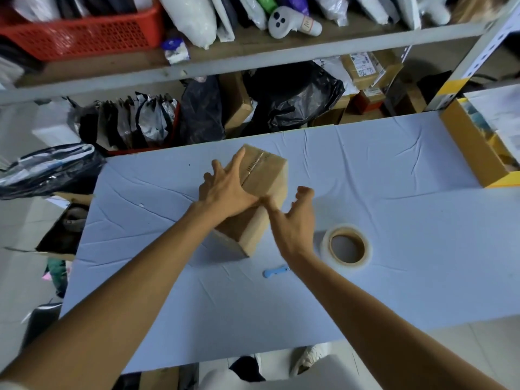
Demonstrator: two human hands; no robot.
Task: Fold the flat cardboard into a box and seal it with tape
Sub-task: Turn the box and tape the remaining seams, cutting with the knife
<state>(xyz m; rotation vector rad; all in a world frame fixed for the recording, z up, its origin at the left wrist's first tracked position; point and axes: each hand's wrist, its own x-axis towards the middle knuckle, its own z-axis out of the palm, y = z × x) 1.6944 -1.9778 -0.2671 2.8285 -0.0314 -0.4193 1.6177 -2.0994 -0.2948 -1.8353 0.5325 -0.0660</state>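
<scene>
In the head view, the cardboard box [271, 171] stood at the centre of the frame on the blue-covered table [394, 192], with a taped seam across its top. The left hand [228, 190] lay flat on it, fingers spread. The right hand [292, 220] hovered at its lower right edge, fingers loosely bent, gripping nothing. The tape roll [327, 242] and a blue cutter [275, 271] lay lower right.

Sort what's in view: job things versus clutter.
Job: brown cardboard box; clear tape roll; small blue plastic tool, likely a cutter.
Clutter: red plastic basket; white handheld controller; black plastic bags; open yellow-edged carton.
</scene>
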